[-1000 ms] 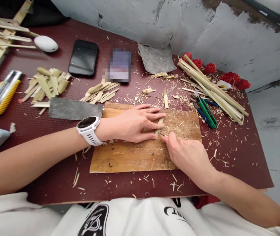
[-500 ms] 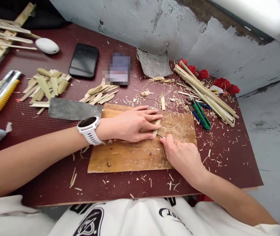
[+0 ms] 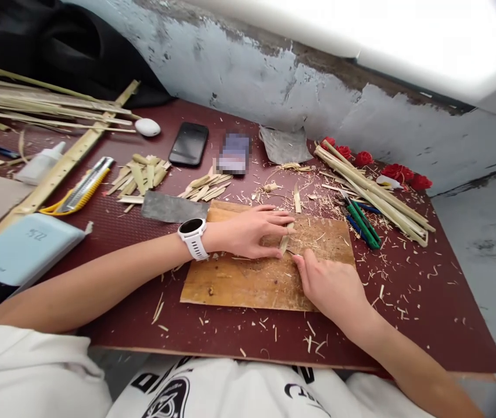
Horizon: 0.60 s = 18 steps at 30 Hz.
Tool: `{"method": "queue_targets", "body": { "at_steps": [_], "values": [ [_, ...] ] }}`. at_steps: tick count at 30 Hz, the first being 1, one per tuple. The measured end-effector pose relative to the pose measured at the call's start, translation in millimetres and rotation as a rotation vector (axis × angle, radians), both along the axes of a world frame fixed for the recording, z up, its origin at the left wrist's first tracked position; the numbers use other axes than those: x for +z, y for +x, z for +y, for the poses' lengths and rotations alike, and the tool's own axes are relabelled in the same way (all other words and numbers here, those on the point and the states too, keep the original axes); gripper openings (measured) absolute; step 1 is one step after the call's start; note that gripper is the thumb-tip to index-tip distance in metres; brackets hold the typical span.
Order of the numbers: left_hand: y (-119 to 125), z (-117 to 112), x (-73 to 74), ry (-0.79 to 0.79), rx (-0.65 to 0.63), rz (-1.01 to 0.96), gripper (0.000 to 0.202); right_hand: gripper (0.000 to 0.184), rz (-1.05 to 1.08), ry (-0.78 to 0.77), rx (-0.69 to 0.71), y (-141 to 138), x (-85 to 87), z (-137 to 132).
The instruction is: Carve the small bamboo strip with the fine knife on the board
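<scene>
My left hand (image 3: 251, 231), with a white watch (image 3: 193, 237) on its wrist, lies flat with stretched fingers on a wooden cutting board (image 3: 239, 281). Its fingertips press down a small bamboo strip (image 3: 284, 241). My right hand (image 3: 330, 284) is closed in a pinch on a thin blade (image 3: 292, 252) whose tip touches the strip's lower end. Most of the blade is hidden in the fingers. Fine shavings cover the board around both hands.
A dark red table (image 3: 426, 313) holds bamboo sticks (image 3: 372, 187), red paper roses (image 3: 398, 171), green and blue cutters (image 3: 363, 219), a grey sanding sheet (image 3: 167, 207), cut strip piles (image 3: 139, 173), a yellow utility knife (image 3: 80, 188), a black phone (image 3: 189, 143) and a pale blue box (image 3: 19, 249).
The camera has lifted and swung left, so more of the table's left side shows. Both hands stay on the strip, with the blade still at its lower end.
</scene>
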State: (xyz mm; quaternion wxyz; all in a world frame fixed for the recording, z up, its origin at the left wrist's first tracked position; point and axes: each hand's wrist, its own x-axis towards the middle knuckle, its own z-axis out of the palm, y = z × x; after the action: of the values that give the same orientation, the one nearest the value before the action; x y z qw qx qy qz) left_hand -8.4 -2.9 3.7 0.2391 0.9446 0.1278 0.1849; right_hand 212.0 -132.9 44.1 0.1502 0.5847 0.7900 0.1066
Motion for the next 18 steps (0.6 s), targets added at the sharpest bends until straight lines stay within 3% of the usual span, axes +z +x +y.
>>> {"method": "queue_targets", "body": {
  "at_steps": [5,10,18],
  "values": [
    [0.6,-0.5,-0.9,-0.079,0.044,-0.074,0.074,0.045,0.095,-0.015,-0.026,9.9,-2.0,5.7],
    [-1.1,-0.7,-0.3,-0.132,0.072,-0.108,0.083,0.048,0.231,0.029,-0.088,16.5,-4.1,10.6],
    [-2.5,1.3,-3.2,-0.162,0.096,-0.106,0.088,0.041,0.391,0.101,0.056,22.7,-9.3,17.8]
  ]
}}
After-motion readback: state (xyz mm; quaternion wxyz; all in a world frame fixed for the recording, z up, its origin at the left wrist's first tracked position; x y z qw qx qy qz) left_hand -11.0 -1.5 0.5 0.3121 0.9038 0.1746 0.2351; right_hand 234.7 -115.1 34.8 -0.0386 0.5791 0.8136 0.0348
